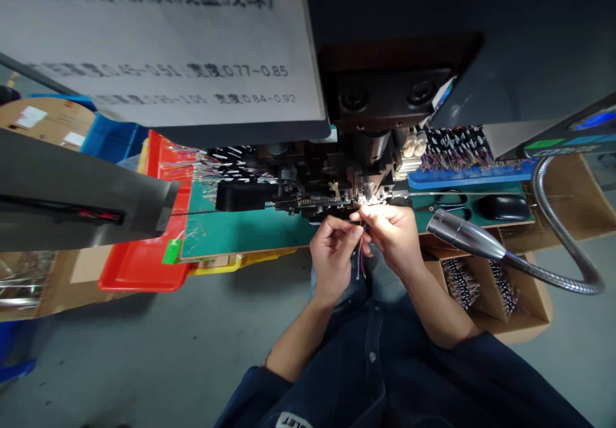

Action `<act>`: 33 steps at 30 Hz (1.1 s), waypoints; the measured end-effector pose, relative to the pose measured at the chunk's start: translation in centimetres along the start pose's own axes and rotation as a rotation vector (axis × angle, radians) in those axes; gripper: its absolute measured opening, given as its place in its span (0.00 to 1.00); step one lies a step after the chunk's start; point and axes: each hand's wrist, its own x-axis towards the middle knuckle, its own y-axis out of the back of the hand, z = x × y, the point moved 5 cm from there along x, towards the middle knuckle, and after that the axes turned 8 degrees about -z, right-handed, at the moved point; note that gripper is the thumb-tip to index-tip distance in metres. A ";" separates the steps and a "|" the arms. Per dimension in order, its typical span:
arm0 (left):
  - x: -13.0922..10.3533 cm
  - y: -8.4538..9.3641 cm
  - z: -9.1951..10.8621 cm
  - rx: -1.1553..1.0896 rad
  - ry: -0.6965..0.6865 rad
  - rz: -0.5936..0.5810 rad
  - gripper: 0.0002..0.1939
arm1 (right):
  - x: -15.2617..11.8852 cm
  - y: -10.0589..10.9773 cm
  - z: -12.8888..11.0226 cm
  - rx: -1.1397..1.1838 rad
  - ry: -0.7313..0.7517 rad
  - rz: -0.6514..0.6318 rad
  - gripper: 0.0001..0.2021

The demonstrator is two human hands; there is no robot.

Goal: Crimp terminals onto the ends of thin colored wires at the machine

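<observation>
Printed sheet hogs the top left of my feed, stuck on the dark machine housing. Past it, both hands are right by the lit press head. Left hand has thumb and fingers pinched shut on thin coloured wires, ends dangling below. Right hand is pinched too, on the same wires as far as I can make out, close under the head.

Progress? I'd call this bunch midway: at the machine, not set down. Loads more are heaped around, but I can't tell finished from waiting.

Containers: blue tray on the right is piled with wire bundles. Below, a divided cardboard box has more bunches in two compartments. Red tray on the left has loose wires over its far end, bare nearer me. Can't make out anything in the blue bin behind it.
</observation>
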 end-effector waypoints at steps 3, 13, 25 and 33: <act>0.0 -0.1 0.0 -0.003 0.014 0.008 0.18 | -0.1 0.1 -0.2 -0.049 0.014 -0.001 0.18; -1.8 -1.4 1.4 -0.112 0.085 -0.059 0.18 | -2.5 -1.0 -3.4 -0.224 0.090 -0.009 0.17; -4.2 -2.1 2.8 -0.144 0.091 -0.116 0.20 | -5.1 -2.5 -3.8 -0.160 0.205 -0.115 0.28; -3.9 -1.7 2.6 -0.041 -0.004 -0.007 0.15 | -6.9 2.6 -0.3 -0.318 0.393 -0.047 0.14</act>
